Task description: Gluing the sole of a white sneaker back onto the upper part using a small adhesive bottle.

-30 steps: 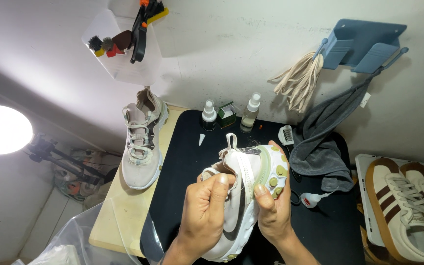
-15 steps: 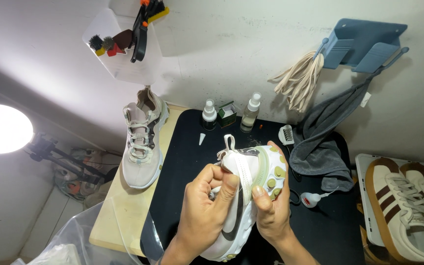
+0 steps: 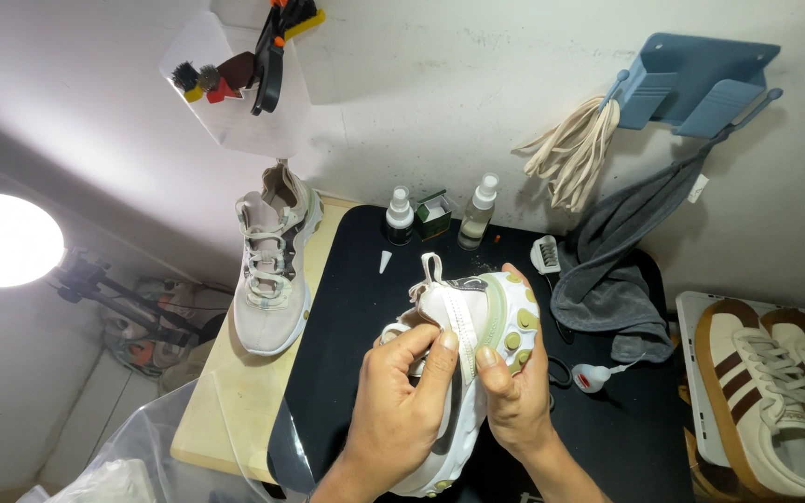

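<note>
Both hands hold a white mesh sneaker with a pale green heel and yellow sole studs [image 3: 477, 321] above the black mat on the desk [image 3: 347, 317]: the left hand [image 3: 401, 396] has its fingers closed on the shoe's side, the right hand [image 3: 514, 382] grasps the heel. A matching beige sneaker [image 3: 272, 261] lies apart on the pale wooden desk [image 3: 221, 410], two spray bottles [image 3: 472, 212] stand by the wall, and a grey towel [image 3: 607, 279] hangs at right.

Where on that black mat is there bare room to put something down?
Bare mat lies between the beige sneaker and the held shoe, and below the grey towel. The bottles crowd the back.
</note>
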